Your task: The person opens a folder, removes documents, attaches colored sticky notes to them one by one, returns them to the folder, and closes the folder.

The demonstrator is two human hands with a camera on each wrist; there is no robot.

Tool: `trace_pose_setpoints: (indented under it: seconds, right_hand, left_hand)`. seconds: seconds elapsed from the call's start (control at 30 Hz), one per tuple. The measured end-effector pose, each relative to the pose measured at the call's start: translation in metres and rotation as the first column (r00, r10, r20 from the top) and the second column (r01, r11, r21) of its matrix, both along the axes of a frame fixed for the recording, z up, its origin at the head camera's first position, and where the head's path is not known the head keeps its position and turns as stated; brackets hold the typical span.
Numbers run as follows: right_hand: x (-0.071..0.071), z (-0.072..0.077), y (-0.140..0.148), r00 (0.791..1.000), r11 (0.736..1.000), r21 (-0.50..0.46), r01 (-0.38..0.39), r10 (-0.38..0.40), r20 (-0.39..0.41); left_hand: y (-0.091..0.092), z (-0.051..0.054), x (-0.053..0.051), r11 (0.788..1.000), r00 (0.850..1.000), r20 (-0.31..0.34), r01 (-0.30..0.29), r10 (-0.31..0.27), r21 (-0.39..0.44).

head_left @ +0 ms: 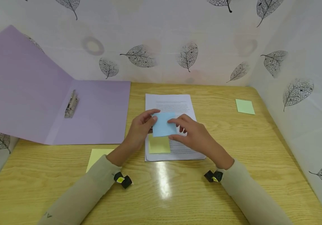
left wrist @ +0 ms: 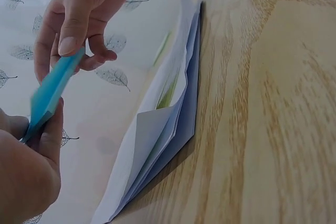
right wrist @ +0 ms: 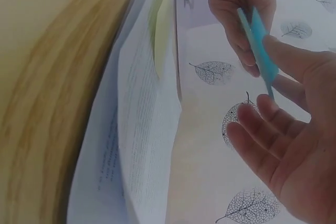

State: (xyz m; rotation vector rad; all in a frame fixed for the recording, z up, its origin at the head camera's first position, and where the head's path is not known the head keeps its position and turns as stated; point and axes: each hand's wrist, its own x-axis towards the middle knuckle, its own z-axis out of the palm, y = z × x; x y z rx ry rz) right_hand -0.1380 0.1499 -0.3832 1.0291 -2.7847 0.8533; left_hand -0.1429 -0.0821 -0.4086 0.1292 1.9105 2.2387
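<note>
Above a stack of printed paper (head_left: 182, 104), a light-blue sticky note pad (head_left: 161, 128) is held off the sheets. My left hand (head_left: 139, 128) grips its left side, thumb on the top face. From the right, my right hand (head_left: 193, 132) has its index finger over the pad and its thumb at the near corner. In the right wrist view a blue sheet (right wrist: 266, 59) stands apart from the rest of the pad at one end; the right hand (right wrist: 310, 124) touches it, its other fingers spread below. A yellow sticky note (head_left: 159, 147) lies on the paper.
An open purple folder (head_left: 102, 112) with a metal clip (head_left: 71, 106) lies at the left, its cover raised against the curtain. Light-green sticky notes (head_left: 245, 107) are at the far right. Yellow sticky notes (head_left: 97, 156) lie partly under the left forearm. A leaf-print curtain (head_left: 163, 28) borders the table.
</note>
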Motion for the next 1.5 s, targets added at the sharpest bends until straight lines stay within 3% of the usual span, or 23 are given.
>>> trace_pose_setpoints:
  seconds: [0.2, 0.4, 0.73, 0.9, 1.03, 1.13, 1.33, 1.5]
  right_hand:
    - [0.0, 0.002, 0.001, 0.998, 0.998, -0.053, 0.033, -0.03, 0.052]
    - [-0.002, -0.001, -0.001, 0.993, 0.988, -0.107, 0.109, -0.113, -0.026]
    - [-0.004, -0.005, -0.001, 0.987, 0.98, -0.137, 0.142, -0.151, -0.06]
    - [-0.01, -0.007, 0.0, 0.99, 0.979, -0.2, 0.046, -0.072, -0.124]
    - [-0.013, -0.008, 0.0, 0.97, 0.979, -0.18, -0.1, 0.055, -0.237]
    - [-0.011, -0.008, 0.0, 0.957, 0.973, -0.165, -0.16, 0.112, -0.267]
    - [-0.007, -0.006, -0.001, 0.96, 0.971, -0.212, -0.109, 0.047, -0.277]
    - [-0.007, -0.005, -0.001, 0.956, 0.97, -0.213, -0.116, 0.05, -0.289]
  left_hand:
    - [-0.002, 0.0, 0.0, 0.999, 0.999, 0.037, 0.025, -0.024, -0.024]
    - [-0.002, 0.002, -0.001, 0.999, 0.995, 0.092, 0.049, -0.051, 0.015]
    - [-0.002, 0.001, -0.001, 0.99, 0.99, 0.026, 0.138, -0.138, 0.015]
    - [-0.003, 0.0, -0.001, 0.977, 0.978, -0.002, 0.21, -0.211, 0.026]
    - [-0.004, -0.002, -0.002, 0.961, 0.961, -0.007, 0.275, -0.275, 0.025]
    - [-0.004, -0.003, -0.003, 0.958, 0.958, -0.003, 0.286, -0.286, 0.028]
    - [-0.002, -0.006, -0.003, 0.965, 0.965, 0.031, 0.26, -0.261, 0.035]
    - [0.0, -0.005, -0.001, 0.967, 0.967, 0.003, 0.253, -0.253, -0.028]
